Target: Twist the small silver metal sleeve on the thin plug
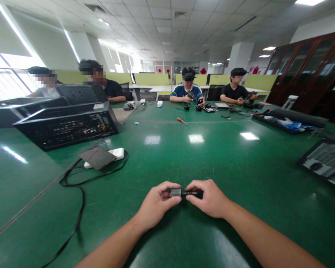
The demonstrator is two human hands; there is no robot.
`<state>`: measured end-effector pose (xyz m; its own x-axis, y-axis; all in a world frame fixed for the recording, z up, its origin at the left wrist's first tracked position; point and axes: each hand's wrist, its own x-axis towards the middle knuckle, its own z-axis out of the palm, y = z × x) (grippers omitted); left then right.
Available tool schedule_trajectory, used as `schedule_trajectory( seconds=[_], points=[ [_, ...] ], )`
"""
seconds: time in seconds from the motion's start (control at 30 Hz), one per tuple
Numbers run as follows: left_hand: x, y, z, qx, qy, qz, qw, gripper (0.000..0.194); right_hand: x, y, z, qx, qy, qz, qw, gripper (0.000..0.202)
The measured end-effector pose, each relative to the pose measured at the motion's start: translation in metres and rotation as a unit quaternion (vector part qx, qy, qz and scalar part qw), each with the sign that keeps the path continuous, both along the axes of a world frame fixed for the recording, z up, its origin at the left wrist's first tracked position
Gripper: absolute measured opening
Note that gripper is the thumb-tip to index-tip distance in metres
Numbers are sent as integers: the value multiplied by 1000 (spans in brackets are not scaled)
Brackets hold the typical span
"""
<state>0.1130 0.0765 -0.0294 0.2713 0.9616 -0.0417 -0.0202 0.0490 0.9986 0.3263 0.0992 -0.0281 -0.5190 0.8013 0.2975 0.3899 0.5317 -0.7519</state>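
Observation:
Low in the middle of the head view, both hands meet over the green table. My left hand (pixel 155 204) grips a short grey metal cylinder (pixel 176 192) between thumb and fingers. A thin dark shaft (pixel 189 192) lies in line with the cylinder, pointing right. Around that shaft, the thumb and fingers of my right hand (pixel 210 199) are closed; its far end is partly hidden by the palm. From here I cannot tell whether cylinder and shaft are one piece.
A black computer case (pixel 72 126) stands at left, near a white power strip (pixel 117 153) with a trailing black cable (pixel 82 203). An orange screwdriver (pixel 181 120) lies farther off. Another case (pixel 324 160) is at right. Several people sit across the green table (pixel 162 167).

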Motion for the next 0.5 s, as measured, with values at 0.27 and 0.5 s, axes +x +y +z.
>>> schedule_trajectory(
  seconds=[0.27,0.5],
  points=[
    [0,-1,0,-5,-2,1,1000,33,0,-1,3,-10,3,0,1000,14],
    [-1,1,-2,-8,-10,4,1000,33,2,1,3,-7,6,-4,1000,14]
  ],
)
